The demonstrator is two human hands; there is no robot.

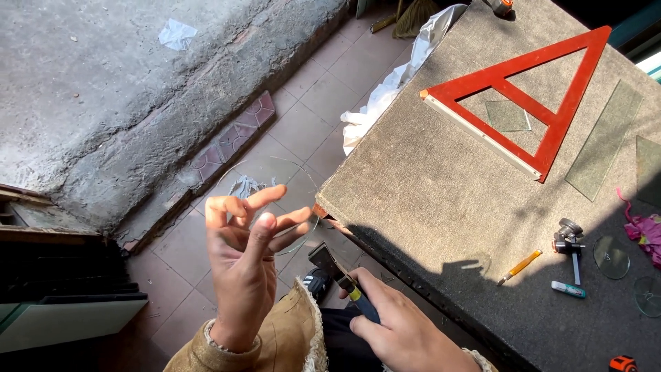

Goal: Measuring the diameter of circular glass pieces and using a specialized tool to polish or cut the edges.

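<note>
**What I am counting from here**

I am seeing two hands of mine, left (244,265) and right (403,331). On the desk (427,200) I am counting one red triangle frame (551,103), three flat glass pieces (604,140), two small glass discs (611,256), one yellow pencil (520,267).
</note>
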